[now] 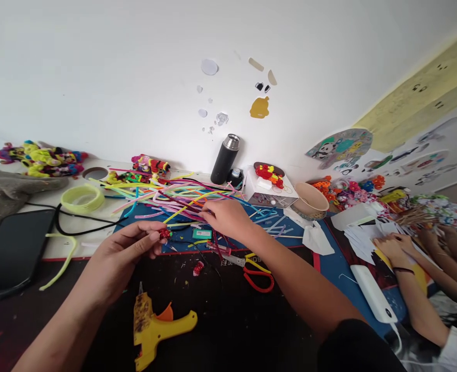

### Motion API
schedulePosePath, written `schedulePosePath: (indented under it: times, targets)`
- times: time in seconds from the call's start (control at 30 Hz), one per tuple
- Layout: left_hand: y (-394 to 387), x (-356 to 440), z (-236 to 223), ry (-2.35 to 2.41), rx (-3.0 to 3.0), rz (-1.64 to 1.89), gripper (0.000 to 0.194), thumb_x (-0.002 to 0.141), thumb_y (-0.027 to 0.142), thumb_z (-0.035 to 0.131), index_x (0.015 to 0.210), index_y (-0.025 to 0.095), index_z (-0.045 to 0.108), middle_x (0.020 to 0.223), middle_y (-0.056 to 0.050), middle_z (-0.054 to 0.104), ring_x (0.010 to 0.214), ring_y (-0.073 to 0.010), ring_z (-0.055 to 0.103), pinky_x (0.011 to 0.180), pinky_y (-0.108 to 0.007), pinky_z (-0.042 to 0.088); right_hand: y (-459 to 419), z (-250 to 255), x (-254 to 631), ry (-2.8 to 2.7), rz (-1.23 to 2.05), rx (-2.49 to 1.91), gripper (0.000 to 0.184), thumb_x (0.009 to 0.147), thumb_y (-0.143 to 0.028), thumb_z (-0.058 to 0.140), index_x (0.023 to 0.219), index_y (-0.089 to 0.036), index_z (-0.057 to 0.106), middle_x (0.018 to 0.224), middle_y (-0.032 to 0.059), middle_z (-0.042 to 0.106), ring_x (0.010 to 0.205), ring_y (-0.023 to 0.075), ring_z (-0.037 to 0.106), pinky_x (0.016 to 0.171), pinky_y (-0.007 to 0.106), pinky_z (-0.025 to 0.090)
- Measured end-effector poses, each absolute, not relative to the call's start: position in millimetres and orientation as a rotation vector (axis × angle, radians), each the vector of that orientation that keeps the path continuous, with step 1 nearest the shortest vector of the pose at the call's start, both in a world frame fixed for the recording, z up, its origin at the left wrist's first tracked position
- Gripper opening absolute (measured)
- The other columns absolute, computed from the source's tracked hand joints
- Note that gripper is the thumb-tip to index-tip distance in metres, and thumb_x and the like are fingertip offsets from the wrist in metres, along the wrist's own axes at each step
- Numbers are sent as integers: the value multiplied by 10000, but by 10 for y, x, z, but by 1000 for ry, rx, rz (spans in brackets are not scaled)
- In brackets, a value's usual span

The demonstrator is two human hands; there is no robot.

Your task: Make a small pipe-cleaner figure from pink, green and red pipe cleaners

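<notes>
Between the thumb and fingertips of my left hand [130, 253] is a small red pipe-cleaner piece [164, 234] with a bit of green at its end. My right hand [225, 219] reaches into a loose heap of coloured pipe cleaners [182, 194], its bent fingers closed on a strand there; the fingertips are partly hidden. Below the hands lie scissors [260, 279] with red and yellow handles, a small red-and-white fuzzy piece [198, 268] and a yellow glue gun [154, 328]. A small green box [201, 234] sits between the hands.
Behind the heap stand a black flask [225, 160] and a white box [269, 194]. A bowl [309, 200] is right of it. At left are a phone [15, 253] and a roll of tape [81, 198]. Other people's hands [395, 245] work at right near a white device [374, 294].
</notes>
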State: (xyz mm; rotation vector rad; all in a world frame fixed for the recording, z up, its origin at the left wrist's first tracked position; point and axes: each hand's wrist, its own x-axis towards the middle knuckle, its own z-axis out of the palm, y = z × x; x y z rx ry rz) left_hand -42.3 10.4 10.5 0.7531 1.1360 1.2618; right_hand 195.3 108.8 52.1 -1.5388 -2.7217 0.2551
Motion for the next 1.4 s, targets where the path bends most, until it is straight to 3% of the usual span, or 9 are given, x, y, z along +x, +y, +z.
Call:
schedulePosePath:
  times: [0.13,0.4,0.63,1.0,1.23,1.4]
  targets:
    - [97,-400,100,1122,762,1251,451,623,509,1025,944,225,883,819,-30,745,694,-145,596,621,-219,484,977,373,2141,-2823,308,-1562,302,1113,-401,564,1124,-254,828,1067,72,846,1008,266,769,799,324,482]
    - [123,-407,36,1139,783,1245,431,626,485,1027,941,230,881,849,-23,760,722,-145,593,638,-214,482,1034,442,2389,-2587,273,-1848,370,1136,-382,483,1362,-237,738,1176,96,834,1067,281,767,830,337,506]
    - [118,-395,24,1148,803,1223,440,636,509,1024,952,241,878,850,-12,744,729,-139,600,643,-201,482,898,299,2487,-2610,308,-1764,291,1115,-394,544,1216,-264,784,1095,57,842,1020,242,764,785,301,465]
    - [106,-385,67,1144,829,1226,409,659,486,1008,943,223,876,817,-26,748,705,-155,600,644,-242,479,908,97,2347,-2673,292,-1823,278,1070,-437,627,1167,-227,781,1021,96,838,972,279,775,769,322,473]
    - [92,-391,58,1151,835,1204,430,664,493,1005,965,216,873,792,-34,752,705,-165,615,656,-257,483,999,214,2355,-2598,287,-1868,266,1114,-332,521,1151,-230,764,1056,81,833,990,250,764,767,299,456]
    - [92,-376,72,1163,843,1184,452,647,522,1009,959,224,872,793,-30,750,708,-165,623,659,-257,483,1018,173,2387,-2597,319,-1835,304,1115,-424,538,1142,-239,778,1053,77,835,1008,248,760,776,299,457]
